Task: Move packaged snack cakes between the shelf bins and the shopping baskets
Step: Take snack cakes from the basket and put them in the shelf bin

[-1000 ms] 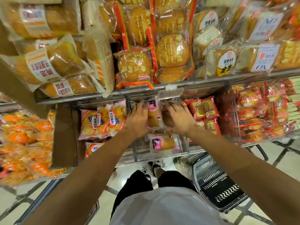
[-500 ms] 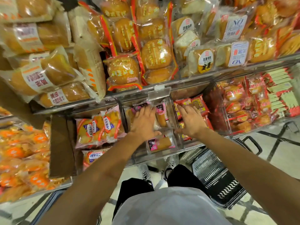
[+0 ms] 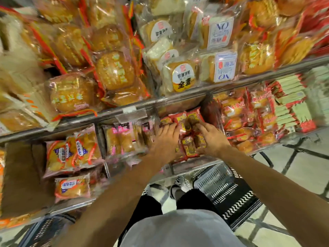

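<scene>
Both bare arms reach forward and up from the lower edge of the view, angling toward each other so the hands end close together but apart. The left hand (image 3: 164, 142) lies palm down, back toward the camera, its fingers stretched forward and slightly spread. The right hand (image 3: 212, 139) is also palm down, its fingers bent at the knuckles and pointing forward and inward toward the left hand. Motion blur hides whether either grip closes on anything. Both wrists are nearly straight. Below, dark trouser legs and a light shirt show.

A shop — shelf bins (image 3: 160, 102) crammed with packaged snack cakes (image 3: 187, 145), a shopping basket (image 3: 231, 198) below.
</scene>
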